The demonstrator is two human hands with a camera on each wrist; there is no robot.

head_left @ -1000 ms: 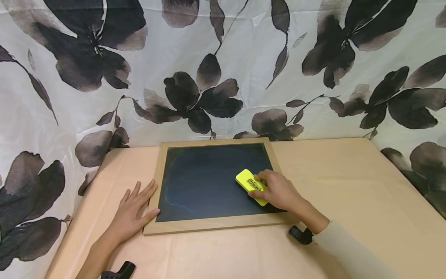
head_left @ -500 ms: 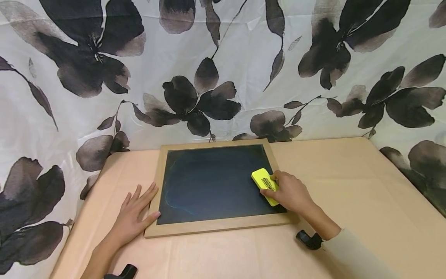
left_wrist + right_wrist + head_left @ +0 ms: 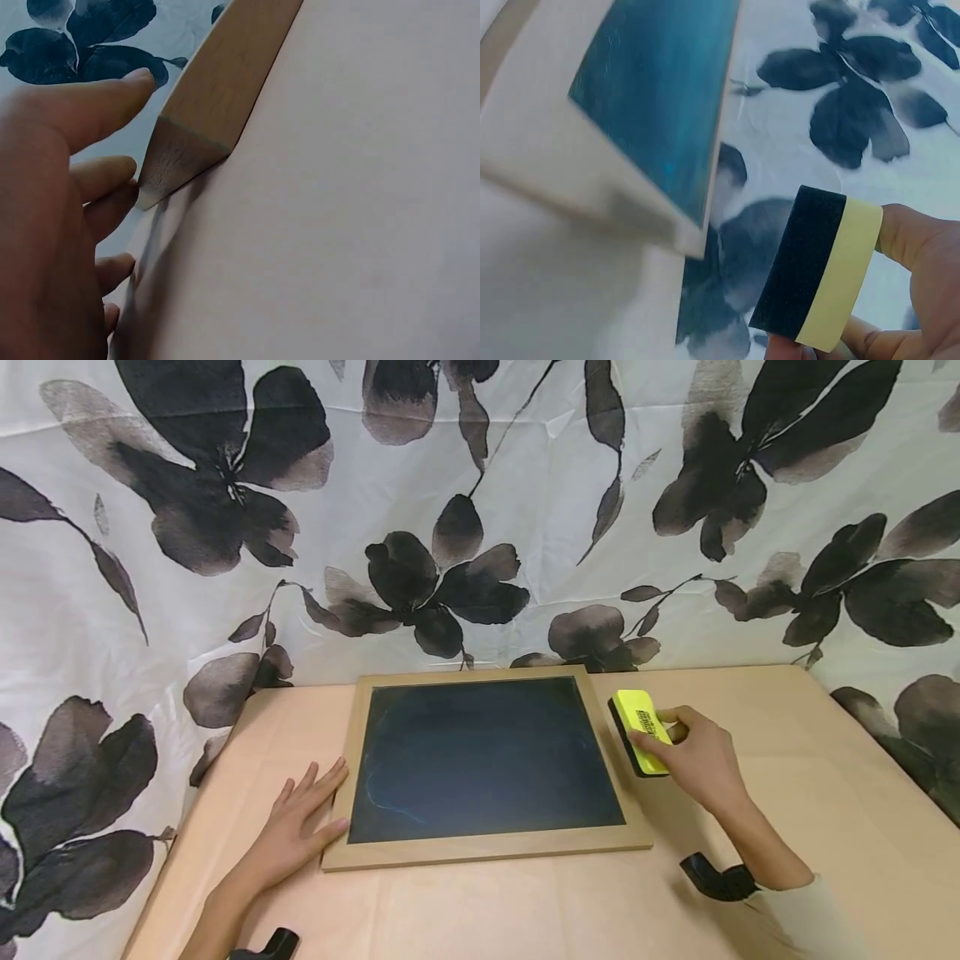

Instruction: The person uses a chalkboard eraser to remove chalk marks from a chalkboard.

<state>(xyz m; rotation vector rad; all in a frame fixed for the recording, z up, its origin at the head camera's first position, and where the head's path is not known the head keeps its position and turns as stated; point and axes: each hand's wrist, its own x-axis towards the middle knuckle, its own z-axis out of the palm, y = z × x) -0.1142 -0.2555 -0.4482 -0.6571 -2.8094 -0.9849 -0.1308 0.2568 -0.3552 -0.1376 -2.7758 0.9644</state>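
- Yellow eraser (image 3: 642,730) with black felt underside, gripped between thumb and fingers of the right hand (image 3: 693,758), just right of the chalkboard (image 3: 486,758), off its wooden frame.
- Black print on eraser top; too small to read.
- Left hand (image 3: 296,827) flat on table (image 3: 787,760), fingers spread, touching frame's left edge.
- Faint chalk smears on board.
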